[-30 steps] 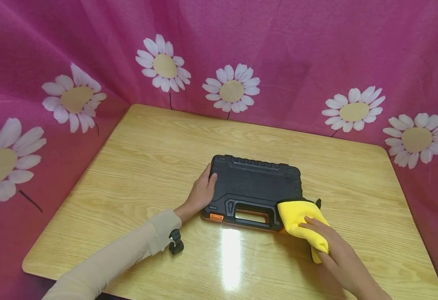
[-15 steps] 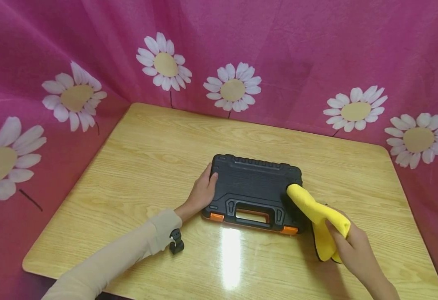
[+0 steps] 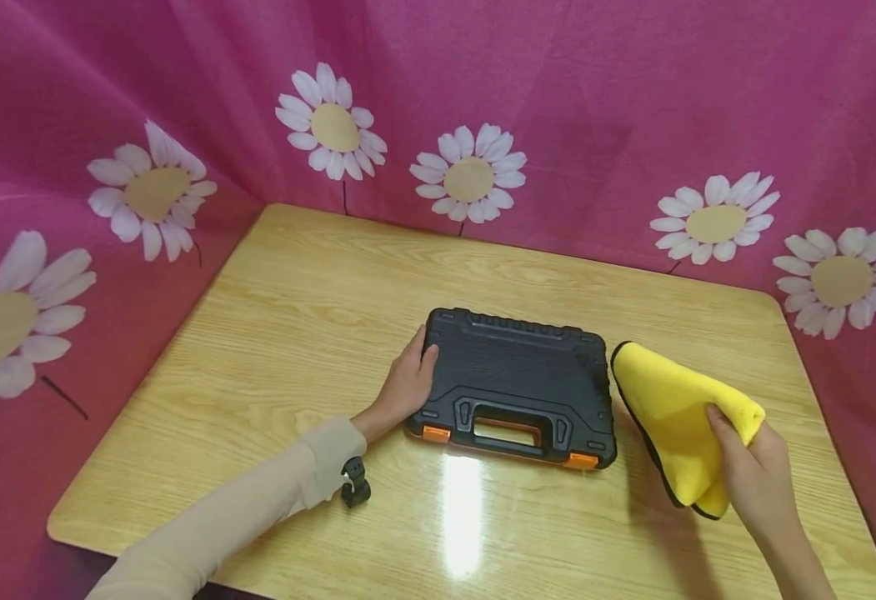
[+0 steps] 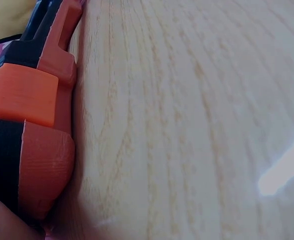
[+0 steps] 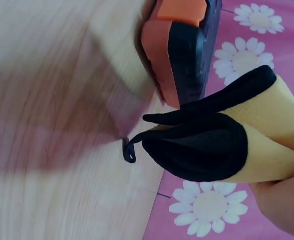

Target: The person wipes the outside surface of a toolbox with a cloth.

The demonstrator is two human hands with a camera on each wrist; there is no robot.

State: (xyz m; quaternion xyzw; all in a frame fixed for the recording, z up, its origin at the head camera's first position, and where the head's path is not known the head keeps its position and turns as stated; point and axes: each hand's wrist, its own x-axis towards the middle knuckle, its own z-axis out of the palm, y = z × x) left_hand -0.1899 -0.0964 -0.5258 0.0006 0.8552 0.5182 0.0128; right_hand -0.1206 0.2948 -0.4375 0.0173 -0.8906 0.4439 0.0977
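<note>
A black plastic tool case (image 3: 520, 362) with orange latches lies flat on the wooden table, handle side toward me. My left hand (image 3: 407, 379) grips its left edge, thumb over the top. In the left wrist view the orange lower half of the case (image 4: 47, 170) shows, with a bit of that hand at the bottom corner. To the right of the case, my right hand (image 3: 760, 471) pinches a folded yellow cloth (image 3: 681, 425) with black edging. The cloth hangs above the table, apart from the case; its black edging and small loop show in the right wrist view.
The light wooden table (image 3: 317, 308) has rounded corners and a bright reflection near its front. A pink curtain (image 3: 573, 100) with white daisies stands behind it and along both sides. A black strap (image 3: 355, 483) hangs at my left sleeve cuff.
My right hand has drawn the yellow cloth off the case's right front corner, to the right, uncovering the right latch. The left hand and the case have stayed in place.
</note>
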